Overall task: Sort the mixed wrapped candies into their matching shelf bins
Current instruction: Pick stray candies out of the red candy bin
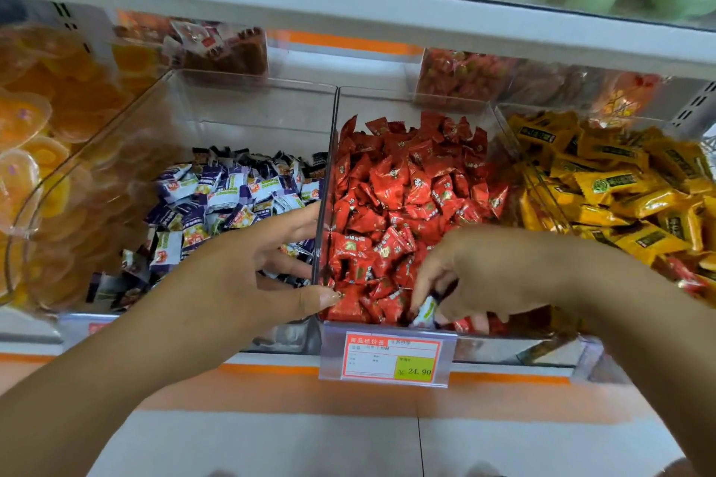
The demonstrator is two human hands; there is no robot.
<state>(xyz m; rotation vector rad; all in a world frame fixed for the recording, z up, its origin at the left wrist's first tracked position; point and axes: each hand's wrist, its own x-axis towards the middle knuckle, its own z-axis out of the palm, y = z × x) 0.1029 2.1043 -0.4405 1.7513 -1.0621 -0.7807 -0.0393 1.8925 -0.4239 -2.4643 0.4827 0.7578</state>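
Observation:
Three clear shelf bins stand side by side. The middle bin (334, 116) holds red wrapped candies (399, 186), the left bin (248, 97) white-and-purple candies (228, 194), and the right bin (503, 116) yellow candies (620, 182). My right hand (499, 271) reaches into the front of the red bin and pinches a white-and-purple candy (425, 311) between its fingertips. My left hand (255, 271) straddles the divider between the left and middle bins, fingers spread in the left bin, thumb touching red candies at the front edge.
A price tag (391, 356) reading 24.90 hangs on the red bin's front. Orange jelly cups (35, 135) fill a bin at far left. More candy bins (465, 77) sit behind, under an upper shelf (348, 15). A few red candies (682, 275) lie among the yellow ones.

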